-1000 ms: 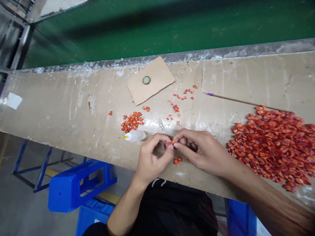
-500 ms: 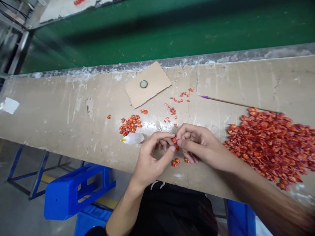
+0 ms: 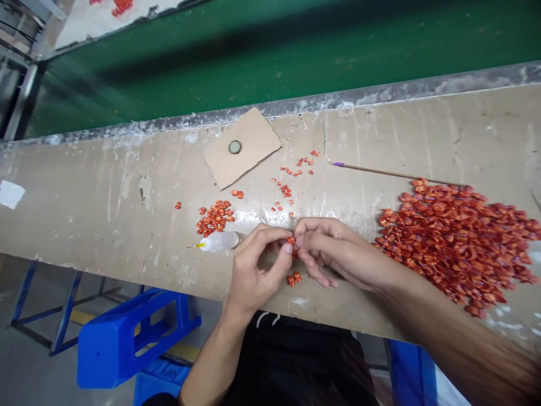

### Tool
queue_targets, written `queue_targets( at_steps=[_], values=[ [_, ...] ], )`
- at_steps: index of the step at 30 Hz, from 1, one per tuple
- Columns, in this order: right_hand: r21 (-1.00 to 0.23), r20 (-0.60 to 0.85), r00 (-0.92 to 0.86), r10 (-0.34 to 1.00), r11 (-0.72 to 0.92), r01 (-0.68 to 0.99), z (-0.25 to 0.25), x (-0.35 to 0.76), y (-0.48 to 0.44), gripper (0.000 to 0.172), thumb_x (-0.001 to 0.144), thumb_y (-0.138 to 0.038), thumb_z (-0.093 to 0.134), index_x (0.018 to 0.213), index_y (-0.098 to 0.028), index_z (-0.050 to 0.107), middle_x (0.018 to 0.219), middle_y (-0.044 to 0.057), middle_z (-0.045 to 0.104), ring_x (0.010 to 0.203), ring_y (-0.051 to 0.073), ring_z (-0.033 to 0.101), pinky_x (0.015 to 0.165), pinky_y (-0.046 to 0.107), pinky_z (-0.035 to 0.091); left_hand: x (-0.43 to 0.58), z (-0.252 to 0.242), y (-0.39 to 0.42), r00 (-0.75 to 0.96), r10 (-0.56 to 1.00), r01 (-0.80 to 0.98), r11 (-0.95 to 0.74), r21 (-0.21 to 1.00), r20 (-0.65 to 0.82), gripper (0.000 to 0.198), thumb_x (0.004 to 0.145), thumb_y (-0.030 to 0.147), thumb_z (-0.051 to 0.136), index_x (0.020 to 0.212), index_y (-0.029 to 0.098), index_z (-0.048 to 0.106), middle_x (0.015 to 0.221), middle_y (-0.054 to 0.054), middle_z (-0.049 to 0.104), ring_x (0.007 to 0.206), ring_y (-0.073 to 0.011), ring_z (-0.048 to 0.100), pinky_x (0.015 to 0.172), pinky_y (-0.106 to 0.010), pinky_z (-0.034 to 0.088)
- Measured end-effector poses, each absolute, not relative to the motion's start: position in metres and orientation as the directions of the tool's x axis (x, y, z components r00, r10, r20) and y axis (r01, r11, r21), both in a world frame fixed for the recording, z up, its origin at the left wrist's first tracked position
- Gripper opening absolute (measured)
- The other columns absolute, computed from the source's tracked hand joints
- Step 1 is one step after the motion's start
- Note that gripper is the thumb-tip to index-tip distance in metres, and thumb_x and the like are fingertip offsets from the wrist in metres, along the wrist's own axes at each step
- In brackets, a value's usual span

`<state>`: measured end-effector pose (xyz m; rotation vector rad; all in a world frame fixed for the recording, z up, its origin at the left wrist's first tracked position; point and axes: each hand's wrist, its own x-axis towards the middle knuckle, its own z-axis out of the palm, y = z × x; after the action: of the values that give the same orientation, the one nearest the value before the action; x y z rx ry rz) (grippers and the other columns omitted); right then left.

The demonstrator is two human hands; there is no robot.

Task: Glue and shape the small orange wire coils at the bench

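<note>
The left hand (image 3: 257, 265) and right hand (image 3: 338, 254) pinch an orange scrap (image 3: 291, 239) between narrowed fingertips; more scraps (image 3: 293, 277) lie just below the fingers, a squeeze bottle (image 3: 218, 241) left of them.

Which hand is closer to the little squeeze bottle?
Left. The left hand sits right beside the squeeze bottle, and the right hand is farther away, on the other side of the left hand.

This was a factory workshop. A long, scuffed, glue-streaked desk (image 3: 127, 220) ran beside a green conveyor belt (image 3: 211, 73) and carried heaps of small orange pieces (image 3: 452, 242). Below it stood a blue plastic stool (image 3: 135, 338) and blue metal legs (image 3: 63, 313) on a concrete floor (image 3: 29, 299) with yellow marking (image 3: 82, 317).
</note>
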<state>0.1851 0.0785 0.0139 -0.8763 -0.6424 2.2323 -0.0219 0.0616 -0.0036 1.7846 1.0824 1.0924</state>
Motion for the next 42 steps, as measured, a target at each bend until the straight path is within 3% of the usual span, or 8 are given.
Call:
queue_targets(
  at_steps=[7, 15, 20, 25, 37, 42],
  values=[
    [-0.744, -0.356, -0.519, 0.777, -0.572, -0.345, 0.012, 0.184, 0.079, 0.032, 0.093, -0.038, 0.093, 0.091, -0.020, 0.067, 0.059, -0.008, 0.063, 0.041, 0.009, 0.056, 0.038, 0.016, 0.042, -0.021, -0.001, 0.060, 0.232, 0.962, 0.225, -0.197, 0.954, 0.143, 0.017, 0.110, 0.033, 0.074, 0.126, 0.029, 0.075, 0.097, -0.003, 0.074, 0.086, -0.0187, 0.066, 0.076, -0.037, 0.054],
    [-0.942, -0.233, -0.372, 0.899, -0.303, -0.144, 0.012, 0.180, 0.073, 0.022, 0.099, -0.035, 0.087, 0.094, -0.019, 0.073, 0.064, -0.006, 0.061, 0.054, 0.011, 0.056, 0.053, 0.024, 0.043, -0.019, 0.002, 0.063, 0.147, 0.989, 0.151, -0.027, 0.988, 0.004, 0.020, 0.106, 0.045, 0.080, 0.115, 0.027, 0.077, 0.094, -0.002, 0.076, 0.084, -0.0165, 0.070, 0.075, -0.032, 0.058],
    [-0.997, -0.006, -0.321, 0.947, 0.019, 0.074, 0.010, 0.180, 0.069, 0.014, 0.107, -0.026, 0.072, 0.096, -0.020, 0.077, 0.078, -0.001, 0.066, 0.066, 0.013, 0.057, 0.061, 0.028, 0.044, -0.023, 0.000, 0.065, 0.161, 0.987, 0.086, -0.005, 0.996, -0.009, 0.017, 0.105, 0.042, 0.081, 0.110, 0.025, 0.079, 0.091, -0.002, 0.074, 0.082, -0.0157, 0.069, 0.073, -0.029, 0.056],
    [-0.922, 0.242, -0.383, 0.891, 0.335, 0.196, 0.007, 0.183, 0.068, 0.018, 0.110, -0.022, 0.067, 0.094, -0.021, 0.074, 0.079, 0.000, 0.066, 0.067, 0.015, 0.059, 0.064, 0.030, 0.045, -0.024, -0.001, 0.065, 0.192, 0.981, 0.083, -0.009, 0.996, -0.007, 0.021, 0.104, 0.043, 0.081, 0.104, 0.023, 0.076, 0.085, -0.001, 0.071, 0.074, -0.0139, 0.063, 0.067, -0.028, 0.051],
    [-0.890, 0.219, -0.488, 0.845, 0.378, 0.255, 0.006, 0.185, 0.063, 0.023, 0.114, -0.024, 0.060, 0.094, -0.024, 0.072, 0.079, 0.003, 0.067, 0.065, 0.016, 0.057, 0.062, 0.033, 0.044, -0.025, 0.001, 0.061, 0.226, 0.974, 0.112, -0.030, 0.993, 0.004, 0.014, 0.103, 0.035, 0.076, 0.096, 0.023, 0.072, 0.078, 0.000, 0.065, 0.067, -0.0132, 0.055, 0.060, -0.029, 0.045],
    [-0.878, 0.256, -0.485, 0.837, 0.411, 0.246, 0.004, 0.185, 0.063, 0.021, 0.113, -0.023, 0.060, 0.096, -0.024, 0.073, 0.079, 0.002, 0.067, 0.063, 0.016, 0.057, 0.060, 0.033, 0.044, -0.026, 0.000, 0.064, 0.248, 0.969, 0.090, -0.028, 0.996, 0.005, 0.020, 0.102, 0.040, 0.079, 0.096, 0.022, 0.072, 0.080, 0.000, 0.067, 0.067, -0.0129, 0.057, 0.060, -0.027, 0.045]
  ],
)
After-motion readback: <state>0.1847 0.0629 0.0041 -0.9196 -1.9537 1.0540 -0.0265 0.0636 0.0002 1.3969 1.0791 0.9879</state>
